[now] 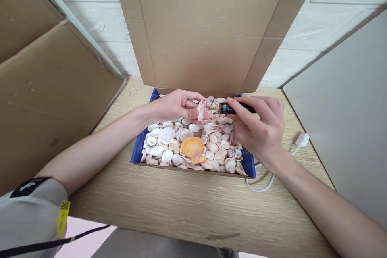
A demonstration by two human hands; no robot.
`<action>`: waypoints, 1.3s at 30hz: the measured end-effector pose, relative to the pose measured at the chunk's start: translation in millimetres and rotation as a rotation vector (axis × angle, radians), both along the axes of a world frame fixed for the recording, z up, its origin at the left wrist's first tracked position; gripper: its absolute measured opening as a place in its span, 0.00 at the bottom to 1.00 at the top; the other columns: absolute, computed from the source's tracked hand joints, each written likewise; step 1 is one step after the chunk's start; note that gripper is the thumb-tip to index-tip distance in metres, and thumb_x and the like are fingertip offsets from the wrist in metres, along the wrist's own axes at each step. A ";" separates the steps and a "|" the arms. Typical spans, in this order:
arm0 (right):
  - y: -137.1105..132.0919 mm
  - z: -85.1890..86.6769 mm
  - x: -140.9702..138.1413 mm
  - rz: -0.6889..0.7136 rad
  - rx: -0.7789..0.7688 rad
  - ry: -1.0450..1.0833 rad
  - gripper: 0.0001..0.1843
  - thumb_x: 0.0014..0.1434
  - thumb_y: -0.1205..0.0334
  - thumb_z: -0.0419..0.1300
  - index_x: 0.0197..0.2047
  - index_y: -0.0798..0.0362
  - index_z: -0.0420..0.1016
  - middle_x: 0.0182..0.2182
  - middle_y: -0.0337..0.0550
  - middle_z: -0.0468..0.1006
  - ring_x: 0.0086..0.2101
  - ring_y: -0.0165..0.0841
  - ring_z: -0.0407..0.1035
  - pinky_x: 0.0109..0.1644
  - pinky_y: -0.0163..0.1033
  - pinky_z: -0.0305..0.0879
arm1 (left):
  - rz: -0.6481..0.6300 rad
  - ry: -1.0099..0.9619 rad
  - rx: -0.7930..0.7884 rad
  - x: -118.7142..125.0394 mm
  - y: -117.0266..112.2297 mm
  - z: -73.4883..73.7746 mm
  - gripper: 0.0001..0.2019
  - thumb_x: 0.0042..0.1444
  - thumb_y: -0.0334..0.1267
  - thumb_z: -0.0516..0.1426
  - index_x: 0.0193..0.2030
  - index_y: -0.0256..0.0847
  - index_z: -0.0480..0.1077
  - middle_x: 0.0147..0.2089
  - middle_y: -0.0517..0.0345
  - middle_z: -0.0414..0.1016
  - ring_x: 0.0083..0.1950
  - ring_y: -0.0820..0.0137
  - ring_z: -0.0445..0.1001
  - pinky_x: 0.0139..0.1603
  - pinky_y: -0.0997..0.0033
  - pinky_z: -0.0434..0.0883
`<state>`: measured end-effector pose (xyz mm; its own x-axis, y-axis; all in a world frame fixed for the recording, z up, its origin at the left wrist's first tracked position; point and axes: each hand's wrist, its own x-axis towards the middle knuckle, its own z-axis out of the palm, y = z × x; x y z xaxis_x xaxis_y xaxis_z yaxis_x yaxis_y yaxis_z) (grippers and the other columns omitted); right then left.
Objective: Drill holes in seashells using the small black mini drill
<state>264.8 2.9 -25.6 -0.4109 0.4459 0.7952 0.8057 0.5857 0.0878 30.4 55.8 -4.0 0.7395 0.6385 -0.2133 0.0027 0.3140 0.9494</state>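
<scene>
An open cardboard box (pixel 137 151) with a blue lining lies on the wooden table, filled with several pale seashells and one large orange scallop shell (pixel 192 148). My left hand (pixel 173 106) hovers over the box's far side, pinching a small pinkish shell (pixel 201 110) between thumb and fingers. My right hand (pixel 260 127) grips a black pen-like tool (pixel 231 108) whose tip points at that shell, almost touching it.
The box lid (pixel 205 28) stands upright behind the shells. A large cardboard sheet (pixel 51 88) leans at the left, a grey panel (pixel 344 117) at the right. A white cable with a plug (pixel 301 140) lies to the right of the box on the table (pixel 181 205).
</scene>
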 end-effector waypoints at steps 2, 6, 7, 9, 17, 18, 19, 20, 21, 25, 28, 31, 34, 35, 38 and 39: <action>0.2 0.4 -0.7 -0.019 -0.037 -0.009 0.16 0.58 0.69 0.60 0.49 0.51 0.73 0.38 0.45 0.79 0.37 0.36 0.71 0.41 0.43 0.63 | 0.006 -0.007 0.039 0.0 -0.6 0.6 0.19 0.45 0.40 0.69 0.45 0.36 0.75 0.38 0.54 0.81 0.35 0.72 0.79 0.42 0.71 0.75; 0.5 -0.1 -1.8 -0.054 -0.129 -0.018 0.12 0.60 0.66 0.58 0.47 0.53 0.75 0.36 0.46 0.79 0.36 0.36 0.71 0.38 0.41 0.63 | 0.016 0.003 0.145 -0.7 -0.1 -2.2 0.15 0.49 0.41 0.67 0.42 0.36 0.78 0.38 0.53 0.81 0.36 0.72 0.78 0.44 0.69 0.75; 0.4 -0.4 -2.1 -0.049 -0.154 -0.013 0.12 0.60 0.65 0.58 0.47 0.54 0.76 0.36 0.46 0.79 0.35 0.36 0.71 0.37 0.41 0.63 | 0.025 0.012 0.163 -0.8 0.2 -3.4 0.15 0.49 0.41 0.67 0.43 0.36 0.79 0.38 0.54 0.81 0.36 0.72 0.78 0.44 0.70 0.75; -0.1 -1.0 -2.7 -0.021 -0.213 -0.003 0.12 0.61 0.63 0.57 0.47 0.56 0.76 0.35 0.47 0.79 0.34 0.35 0.71 0.36 0.40 0.64 | 0.046 0.036 0.188 -0.6 0.7 -6.0 0.16 0.49 0.40 0.67 0.45 0.38 0.78 0.39 0.55 0.81 0.37 0.72 0.79 0.44 0.71 0.75; -1.2 0.1 -5.0 0.009 -0.180 -0.034 0.13 0.62 0.62 0.57 0.47 0.56 0.76 0.35 0.47 0.79 0.33 0.35 0.70 0.36 0.40 0.64 | 0.021 0.098 0.205 2.1 0.0 -7.3 0.23 0.49 0.42 0.66 0.53 0.42 0.75 0.43 0.54 0.82 0.42 0.67 0.80 0.48 0.65 0.76; -1.2 0.4 -4.7 0.004 -0.156 -0.041 0.13 0.61 0.62 0.57 0.47 0.55 0.75 0.36 0.47 0.79 0.34 0.35 0.70 0.37 0.40 0.63 | 0.018 0.100 0.200 2.1 -0.3 -6.1 0.23 0.49 0.42 0.66 0.53 0.41 0.75 0.44 0.53 0.82 0.42 0.67 0.80 0.48 0.65 0.76; -1.2 0.7 -4.3 -0.002 -0.133 -0.048 0.13 0.61 0.62 0.58 0.48 0.54 0.75 0.36 0.46 0.79 0.34 0.35 0.70 0.37 0.41 0.63 | 0.010 0.102 0.197 2.0 -0.6 -4.9 0.22 0.50 0.43 0.66 0.52 0.41 0.75 0.44 0.53 0.82 0.42 0.66 0.80 0.48 0.65 0.76; -1.4 0.9 -3.8 -0.008 -0.114 -0.056 0.13 0.61 0.63 0.58 0.48 0.53 0.74 0.37 0.46 0.79 0.35 0.35 0.69 0.38 0.41 0.62 | -0.004 0.102 0.197 1.7 -0.7 -3.7 0.21 0.51 0.43 0.65 0.51 0.40 0.76 0.44 0.52 0.82 0.42 0.67 0.80 0.48 0.65 0.77; -1.7 1.2 -3.3 -0.014 -0.102 -0.064 0.13 0.61 0.63 0.58 0.49 0.52 0.74 0.38 0.45 0.79 0.36 0.35 0.69 0.39 0.41 0.62 | -0.022 0.101 0.198 1.3 -0.7 -2.6 0.19 0.52 0.43 0.65 0.50 0.40 0.77 0.44 0.52 0.81 0.43 0.67 0.80 0.47 0.66 0.77; -3.8 1.8 -1.4 -0.033 -0.080 -0.092 0.16 0.60 0.67 0.58 0.51 0.46 0.72 0.41 0.43 0.79 0.38 0.35 0.70 0.43 0.43 0.60 | -0.103 0.097 0.172 -0.7 0.4 -0.6 0.16 0.52 0.45 0.64 0.44 0.39 0.79 0.44 0.51 0.81 0.41 0.69 0.79 0.45 0.69 0.77; -5.1 1.8 -0.7 -0.035 -0.062 -0.100 0.18 0.59 0.69 0.58 0.51 0.43 0.71 0.42 0.42 0.79 0.39 0.36 0.70 0.44 0.45 0.59 | -0.122 0.118 0.153 -1.2 1.2 -0.7 0.16 0.51 0.46 0.65 0.43 0.39 0.79 0.43 0.50 0.81 0.39 0.69 0.79 0.43 0.70 0.77; -5.2 2.0 -0.5 -0.005 -0.051 -0.090 0.20 0.58 0.70 0.58 0.52 0.43 0.70 0.43 0.42 0.79 0.40 0.36 0.69 0.44 0.44 0.59 | -0.110 0.136 0.170 -0.9 1.1 -0.8 0.14 0.51 0.43 0.66 0.42 0.38 0.79 0.42 0.50 0.82 0.39 0.68 0.80 0.42 0.69 0.77; -3.5 2.3 -0.8 0.034 -0.083 -0.102 0.16 0.60 0.67 0.58 0.52 0.48 0.70 0.42 0.44 0.79 0.39 0.35 0.69 0.43 0.42 0.60 | -0.107 0.156 0.215 -1.2 1.0 -1.8 0.11 0.53 0.40 0.64 0.41 0.38 0.80 0.41 0.52 0.82 0.39 0.69 0.79 0.42 0.70 0.76; -2.7 2.4 -0.9 0.045 -0.099 -0.117 0.15 0.60 0.66 0.58 0.51 0.50 0.71 0.41 0.45 0.79 0.38 0.35 0.69 0.41 0.42 0.60 | -0.108 0.169 0.232 -1.5 1.0 -2.5 0.10 0.54 0.38 0.63 0.42 0.39 0.80 0.41 0.52 0.82 0.39 0.70 0.79 0.43 0.71 0.76; -0.7 2.3 -1.7 0.055 -0.140 -0.160 0.14 0.62 0.61 0.58 0.50 0.55 0.73 0.39 0.47 0.79 0.35 0.35 0.69 0.38 0.40 0.62 | -0.102 0.208 0.290 -2.4 1.6 -5.4 0.12 0.54 0.35 0.63 0.45 0.41 0.79 0.42 0.54 0.82 0.41 0.70 0.79 0.44 0.71 0.75; -0.4 2.4 -2.1 0.054 -0.154 -0.170 0.14 0.63 0.60 0.57 0.50 0.56 0.73 0.38 0.48 0.79 0.35 0.35 0.69 0.38 0.40 0.62 | -0.104 0.210 0.306 -2.5 1.8 -6.4 0.13 0.54 0.35 0.63 0.47 0.42 0.78 0.42 0.55 0.82 0.41 0.70 0.79 0.45 0.71 0.75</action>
